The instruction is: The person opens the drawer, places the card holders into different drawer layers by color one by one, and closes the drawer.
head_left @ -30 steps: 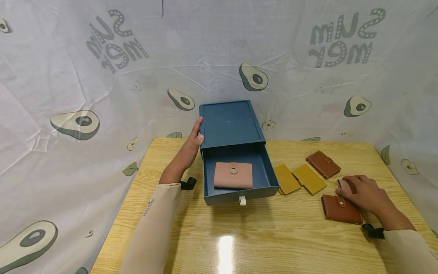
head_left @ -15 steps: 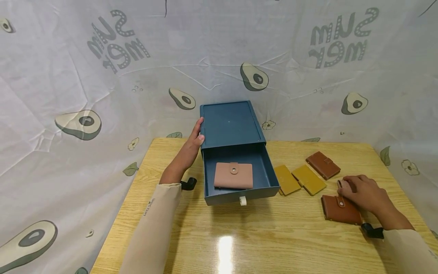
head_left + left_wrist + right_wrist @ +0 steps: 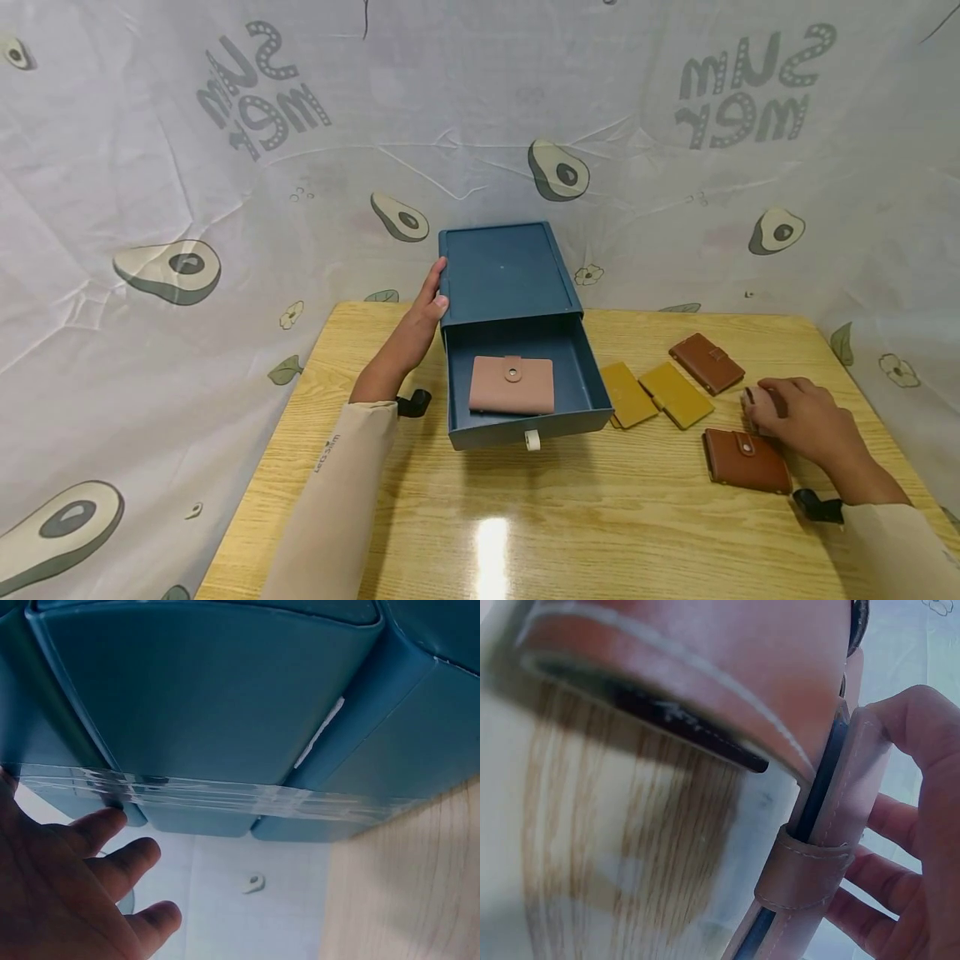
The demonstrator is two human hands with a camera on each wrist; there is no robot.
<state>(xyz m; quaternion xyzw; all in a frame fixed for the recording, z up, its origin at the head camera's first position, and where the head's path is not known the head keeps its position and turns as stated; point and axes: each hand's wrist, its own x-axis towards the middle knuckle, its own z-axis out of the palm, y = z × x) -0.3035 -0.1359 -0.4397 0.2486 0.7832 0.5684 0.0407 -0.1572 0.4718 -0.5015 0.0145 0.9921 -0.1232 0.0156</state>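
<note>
Avocado-print cloth (image 3: 450, 100) backs the table (image 3: 600, 525). The left hand (image 3: 408, 333), fingers nearly straight, seems to steady the blue box (image 3: 510, 271) (a pink wallet (image 3: 512, 392) lies in its drawer (image 3: 487, 435)); the right hand (image 3: 813, 421) pinches another slim wallet (image 3: 859, 765) beside a brown wallet (image 3: 746, 463).

1. A pale, creased cloth (image 3: 450, 100) is hanging behind the table (image 3: 637, 525) and covering both sides of the background.
2. Printed avocados (image 3: 551, 175), leaves (image 3: 285, 370) and small flowers (image 3: 898, 370) are dotting the cloth, while grey lettering (image 3: 792, 77) is spelling "Summer" backwards in two places.
3. The table is showing yellowish wood grain.
4. A bright white glare (image 3: 492, 554) is shining on the tabletop towards the near side.
</note>
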